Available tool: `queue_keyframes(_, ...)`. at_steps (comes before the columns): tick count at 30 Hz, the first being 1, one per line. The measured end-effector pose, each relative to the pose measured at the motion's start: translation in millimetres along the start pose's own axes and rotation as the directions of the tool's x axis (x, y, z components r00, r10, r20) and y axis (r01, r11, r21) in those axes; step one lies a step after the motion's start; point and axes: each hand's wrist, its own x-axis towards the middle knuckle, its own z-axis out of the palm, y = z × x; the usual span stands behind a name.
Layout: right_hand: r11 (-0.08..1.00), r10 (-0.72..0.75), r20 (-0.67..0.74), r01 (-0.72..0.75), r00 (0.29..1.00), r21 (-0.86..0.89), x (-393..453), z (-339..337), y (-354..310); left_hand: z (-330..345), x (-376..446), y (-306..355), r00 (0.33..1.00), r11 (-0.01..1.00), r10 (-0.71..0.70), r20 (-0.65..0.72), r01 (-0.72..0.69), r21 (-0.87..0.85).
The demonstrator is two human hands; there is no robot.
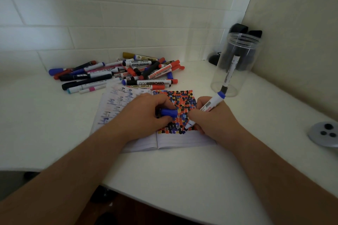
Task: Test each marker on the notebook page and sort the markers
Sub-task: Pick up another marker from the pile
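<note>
White counter (182,179) w/ open notebook (175,140) in the middle, right page mostly covered in colour dots. Marker pile (117,73) lies behind the notebook, near the tiled wall. Clear jar (236,64) stands back right, one marker leaning inside. Both forearms reach in from below. Left hand (144,115) rests on the notebook, fingers curled round a blue cap (169,112). Right hand (214,115) pinches a blue marker (210,105), tip down on the dotted page, barrel tilted up-right.

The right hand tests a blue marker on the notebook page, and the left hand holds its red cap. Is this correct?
Not quite. The head view shows the cap in the left hand is blue, not red. The right hand does hold the blue marker on the notebook page.
</note>
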Motion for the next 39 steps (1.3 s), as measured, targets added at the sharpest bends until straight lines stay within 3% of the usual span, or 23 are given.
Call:
queue_keyframes(6,0.999,-0.011,0.040,0.013,0.999,-0.051,0.7,0.3,0.9,-1.3,-1.2,2.6,1.000,1.000,-0.014,0.010,0.014,-0.013)
queue_keyframes(9,0.976,-0.018,0.044,0.008,0.999,0.219,4.9,-5.7,-1.1,-3.3,-3.7,4.1,0.999,0.998,-0.034,0.024,0.035,-0.051)
queue_keyframes(11,0.886,-0.024,0.055,-0.004,0.998,0.464,6.9,-13.9,-3.6,-5.0,-4.6,5.7,0.998,0.995,-0.054,0.025,0.056,-0.087)
queue_keyframes(14,0.805,-0.071,0.117,-0.013,0.991,0.594,7.3,-21.6,-3.4,-5.8,-4.4,6.6,0.997,0.991,-0.078,0.030,0.081,-0.110)
queue_keyframes(21,0.810,-0.076,0.088,0.010,0.993,0.586,8.6,-16.8,-2.5,-6.2,-5.0,8.2,0.997,0.994,-0.071,0.029,0.074,-0.087)
queue_keyframes(28,0.891,-0.082,0.065,0.043,0.995,0.453,5.2,-13.4,-4.6,-6.4,-5.1,10.9,0.997,0.995,-0.066,0.026,0.068,-0.072)
queue_keyframes(35,0.842,0.015,0.268,-0.157,0.963,0.517,3.8,-16.2,-9.2,-6.8,-6.4,10.3,0.998,0.995,-0.050,-0.046,0.046,-0.086)
queue_keyframes(39,0.918,-0.040,0.096,-0.001,0.995,0.397,7.7,-19.7,-4.3,-9.1,-4.2,8.7,0.994,0.983,-0.074,-0.076,0.059,-0.176)
